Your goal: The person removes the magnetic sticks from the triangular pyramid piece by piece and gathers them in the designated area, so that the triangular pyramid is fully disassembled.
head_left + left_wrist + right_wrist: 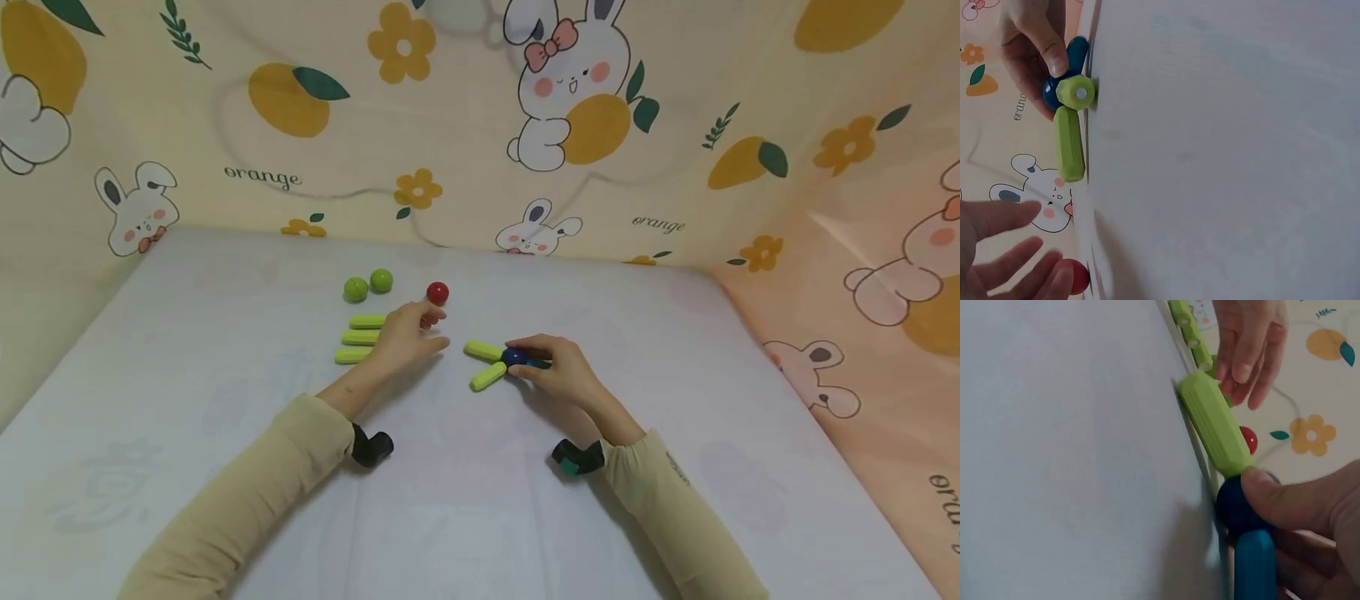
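Observation:
Between thumb and fingers, my right hand (pixel 566 371) pinches a dark blue ball (pixel 514 357) low over the table. Two yellow-green rods (pixel 488 377) fan out from that ball to the left, and a teal-blue rod (pixel 1255 565) joins it on the hand's side. My left hand (pixel 405 337) has its fingers loosely spread and grips nothing. It is just in front of a red ball (pixel 437 292), which its fingers partly overlap in the left wrist view. Beneath and beside that hand lie three yellow-green rods (pixel 352 356) in a row, their right ends hidden.
Two light green balls (pixel 356 289) sit behind the row of rods. The table has a pale cloth (pixel 450 508) on it. A printed curtain (pixel 450 108) with rabbits and oranges rises along the back and right edges. Each wrist wears a black device (pixel 372 447).

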`<state>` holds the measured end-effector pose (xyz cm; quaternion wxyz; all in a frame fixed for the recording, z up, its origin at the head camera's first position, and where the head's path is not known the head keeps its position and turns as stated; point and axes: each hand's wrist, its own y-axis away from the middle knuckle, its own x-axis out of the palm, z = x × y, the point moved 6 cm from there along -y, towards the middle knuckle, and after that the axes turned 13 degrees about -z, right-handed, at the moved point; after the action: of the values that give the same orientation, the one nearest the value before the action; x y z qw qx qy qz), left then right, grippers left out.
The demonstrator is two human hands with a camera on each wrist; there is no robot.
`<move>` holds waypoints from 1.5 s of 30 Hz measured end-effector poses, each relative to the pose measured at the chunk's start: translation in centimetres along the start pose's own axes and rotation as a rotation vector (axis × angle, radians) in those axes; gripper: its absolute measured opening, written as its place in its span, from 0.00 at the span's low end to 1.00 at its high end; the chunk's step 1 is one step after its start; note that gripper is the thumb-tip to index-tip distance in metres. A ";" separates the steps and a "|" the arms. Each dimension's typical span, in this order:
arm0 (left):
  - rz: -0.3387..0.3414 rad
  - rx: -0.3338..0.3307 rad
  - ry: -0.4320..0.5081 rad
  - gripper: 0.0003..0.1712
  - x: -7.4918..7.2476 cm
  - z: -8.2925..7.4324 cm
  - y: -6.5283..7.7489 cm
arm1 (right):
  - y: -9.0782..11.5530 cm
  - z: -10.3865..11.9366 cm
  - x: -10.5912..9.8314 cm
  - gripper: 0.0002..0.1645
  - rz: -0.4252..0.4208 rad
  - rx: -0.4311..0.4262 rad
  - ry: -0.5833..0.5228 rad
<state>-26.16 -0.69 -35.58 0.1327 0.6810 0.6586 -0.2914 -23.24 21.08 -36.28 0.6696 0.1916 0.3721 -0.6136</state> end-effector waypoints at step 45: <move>0.276 -0.080 0.007 0.14 3.4 0.3 1.3 | -0.8 0.2 0.7 0.21 0.055 -0.080 -0.050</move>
<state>-25.07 1.78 -38.05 0.1965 0.7601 0.5703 -0.2416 -23.96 20.29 -36.49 0.7024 0.1594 0.3741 -0.5842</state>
